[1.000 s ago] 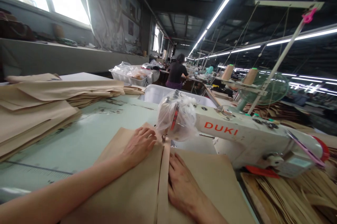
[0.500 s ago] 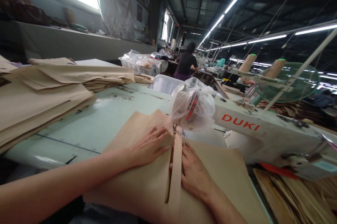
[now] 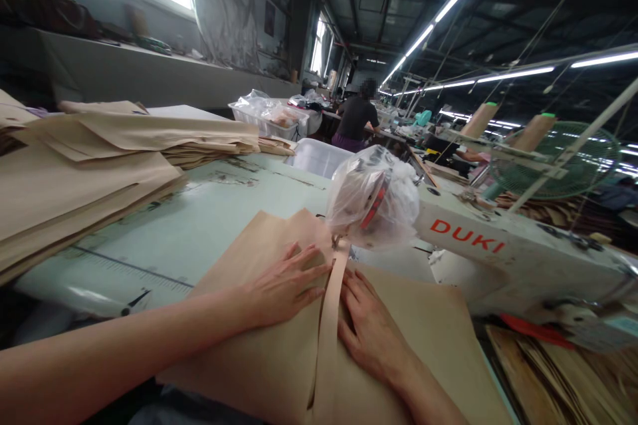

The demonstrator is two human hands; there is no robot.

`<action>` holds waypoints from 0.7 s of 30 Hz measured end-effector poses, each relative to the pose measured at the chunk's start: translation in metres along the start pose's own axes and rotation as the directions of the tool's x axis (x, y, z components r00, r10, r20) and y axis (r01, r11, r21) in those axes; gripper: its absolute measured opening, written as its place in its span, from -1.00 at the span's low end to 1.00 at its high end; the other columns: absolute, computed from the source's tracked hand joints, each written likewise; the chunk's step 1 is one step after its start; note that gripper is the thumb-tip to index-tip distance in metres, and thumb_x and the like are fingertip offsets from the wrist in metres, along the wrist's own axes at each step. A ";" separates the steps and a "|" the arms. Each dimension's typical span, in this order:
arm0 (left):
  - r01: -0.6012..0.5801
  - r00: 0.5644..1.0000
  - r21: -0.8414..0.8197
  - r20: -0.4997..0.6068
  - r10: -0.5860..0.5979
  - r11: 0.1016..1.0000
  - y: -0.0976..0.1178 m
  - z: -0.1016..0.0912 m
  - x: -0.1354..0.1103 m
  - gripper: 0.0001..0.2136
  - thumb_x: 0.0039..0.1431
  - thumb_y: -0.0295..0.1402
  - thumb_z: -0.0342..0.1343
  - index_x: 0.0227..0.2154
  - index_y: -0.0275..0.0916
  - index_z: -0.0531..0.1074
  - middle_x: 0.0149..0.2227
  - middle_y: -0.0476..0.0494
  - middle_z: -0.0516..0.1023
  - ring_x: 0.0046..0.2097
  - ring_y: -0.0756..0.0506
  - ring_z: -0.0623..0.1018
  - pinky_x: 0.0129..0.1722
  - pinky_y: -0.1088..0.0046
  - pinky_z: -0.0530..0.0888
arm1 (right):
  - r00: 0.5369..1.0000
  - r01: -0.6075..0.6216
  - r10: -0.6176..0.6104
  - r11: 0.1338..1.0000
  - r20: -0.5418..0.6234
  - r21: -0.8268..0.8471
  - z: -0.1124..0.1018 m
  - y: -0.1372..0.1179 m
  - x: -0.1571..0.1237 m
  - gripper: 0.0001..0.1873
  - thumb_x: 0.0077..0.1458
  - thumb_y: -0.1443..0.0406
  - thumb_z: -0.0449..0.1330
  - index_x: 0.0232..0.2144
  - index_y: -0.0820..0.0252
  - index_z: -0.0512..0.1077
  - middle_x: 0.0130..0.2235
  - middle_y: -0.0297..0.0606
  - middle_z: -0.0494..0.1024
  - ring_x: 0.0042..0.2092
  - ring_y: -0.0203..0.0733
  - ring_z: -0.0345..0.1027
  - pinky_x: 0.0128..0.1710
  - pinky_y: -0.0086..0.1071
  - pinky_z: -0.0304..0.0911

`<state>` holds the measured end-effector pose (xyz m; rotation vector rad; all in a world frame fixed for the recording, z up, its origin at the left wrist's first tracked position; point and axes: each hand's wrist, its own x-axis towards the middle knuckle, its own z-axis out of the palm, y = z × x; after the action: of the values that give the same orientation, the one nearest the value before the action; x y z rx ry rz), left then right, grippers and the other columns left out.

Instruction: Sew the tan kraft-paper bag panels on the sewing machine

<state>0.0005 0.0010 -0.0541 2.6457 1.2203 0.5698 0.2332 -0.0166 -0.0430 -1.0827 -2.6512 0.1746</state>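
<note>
Nearest the camera, the tan panel (image 3: 438, 328) lies flat on the desk (image 3: 199, 229), with a narrow strip (image 3: 327, 328) of the same tan running up its middle toward the needle. The left hand (image 3: 286, 284) is palm down on the panel just left of the strip, fingertips at its edge. Its grip is fully open and closed on nothing. The right hand (image 3: 369, 330) lies just right of the strip in the same way, flat and holding nothing, only pressing. The strip's far end goes under the plastic-wrapped head (image 3: 373, 199) of the sewing machine (image 3: 498, 255); the needle itself is hidden by the wrap. Judgement: the strip is being stitched onto the panel, with the seam near its start. Further feed calls for even pressure from both palms, the strip kept straight, and fingertips clear of the needle. Left on the desk is a stack of cut panels (image 3: 84, 172). Beyond are a white bin (image 3: 314, 157), thread cones (image 3: 478, 120), a fan (image 3: 553, 159) and a seated person (image 3: 355, 122) facing away.
</note>
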 end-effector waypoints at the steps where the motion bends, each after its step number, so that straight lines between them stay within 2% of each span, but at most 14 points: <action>1: 0.000 1.000 0.006 0.005 0.000 1.000 0.001 0.000 0.000 -0.58 0.45 -0.21 -0.05 0.31 -0.05 0.20 0.23 -0.23 0.34 0.37 -0.30 0.15 0.34 -0.08 0.05 | 1.000 -0.002 0.002 1.000 0.001 0.000 0.000 0.000 0.000 -0.40 0.29 0.30 0.04 0.34 0.25 0.13 0.35 -0.14 0.17 0.39 -0.10 -0.05 0.43 -0.02 -0.11; 10: 0.016 0.999 0.007 0.037 -0.016 1.000 0.005 -0.001 -0.001 -0.56 0.46 -0.24 -0.08 0.33 -0.08 0.16 0.25 -0.28 0.31 0.39 -0.31 0.10 0.35 -0.15 0.03 | 0.999 0.022 -0.021 0.999 -0.030 0.024 0.000 -0.004 0.000 -0.36 0.25 0.37 0.07 0.36 0.20 0.11 0.33 -0.10 0.22 0.36 -0.05 0.03 0.41 0.01 -0.07; 14: -0.011 1.000 0.009 -0.018 0.012 1.000 0.005 0.001 -0.001 -0.60 0.45 -0.26 -0.07 0.29 -0.08 0.23 0.23 -0.27 0.34 0.37 -0.33 0.16 0.34 -0.17 0.04 | 0.999 0.023 -0.019 0.997 -0.051 0.079 0.000 0.002 -0.001 -0.41 0.22 0.42 0.04 0.29 0.17 0.23 0.29 -0.15 0.29 0.35 -0.10 0.07 0.42 -0.03 -0.09; 16: -0.011 0.999 0.009 -0.041 0.012 1.000 0.007 -0.001 0.000 -0.60 0.42 -0.26 -0.03 0.27 -0.07 0.26 0.25 -0.27 0.31 0.34 -0.35 0.21 0.33 -0.18 0.07 | 0.981 -0.039 0.069 0.985 -0.179 0.168 -0.001 0.011 0.000 -0.54 0.24 0.42 -0.01 0.15 0.16 0.38 0.21 -0.15 0.40 0.26 -0.10 0.23 0.35 -0.07 0.10; 17: -0.010 0.999 0.008 -0.037 0.010 1.000 0.008 -0.002 0.001 -0.60 0.40 -0.26 0.00 0.26 -0.07 0.27 0.26 -0.27 0.30 0.33 -0.36 0.23 0.31 -0.19 0.09 | 0.949 -0.087 0.147 0.973 -0.279 0.216 -0.002 0.015 0.001 -0.59 0.24 0.43 -0.04 0.04 0.17 0.44 0.14 -0.15 0.46 0.20 -0.11 0.32 0.27 -0.10 0.22; 19: -0.011 1.000 0.001 -0.004 0.012 1.000 0.012 -0.007 0.002 -0.57 0.36 -0.24 0.05 0.26 -0.08 0.27 0.25 -0.26 0.31 0.29 -0.36 0.29 0.30 -0.22 0.11 | 0.856 -0.162 0.274 0.948 -0.439 0.275 -0.004 0.022 0.004 -0.62 0.22 0.45 -0.10 -0.11 0.17 0.47 0.02 -0.15 0.52 0.07 -0.12 0.42 0.13 -0.15 0.37; 20: -0.015 1.000 -0.004 0.012 0.015 1.000 0.014 -0.009 0.003 -0.55 0.34 -0.22 0.08 0.25 -0.10 0.27 0.23 -0.27 0.34 0.26 -0.36 0.32 0.30 -0.23 0.10 | 0.839 -0.170 0.281 0.949 -0.465 0.267 -0.004 0.023 0.006 -0.61 0.21 0.46 -0.11 -0.11 0.17 0.46 0.00 -0.14 0.52 0.06 -0.12 0.42 0.10 -0.16 0.39; 21: -0.016 1.000 -0.009 0.026 0.017 1.000 0.015 -0.011 0.003 -0.54 0.33 -0.20 0.11 0.24 -0.13 0.27 0.20 -0.27 0.38 0.24 -0.35 0.35 0.30 -0.23 0.09 | 0.860 -0.152 0.244 0.961 -0.448 0.231 -0.003 0.023 0.008 -0.60 0.20 0.47 -0.11 -0.07 0.19 0.45 0.02 -0.13 0.51 0.07 -0.11 0.40 0.12 -0.14 0.38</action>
<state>0.0082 -0.0065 -0.0390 2.6498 1.1872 0.5403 0.2442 0.0051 -0.0437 -1.1610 -2.0444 0.1707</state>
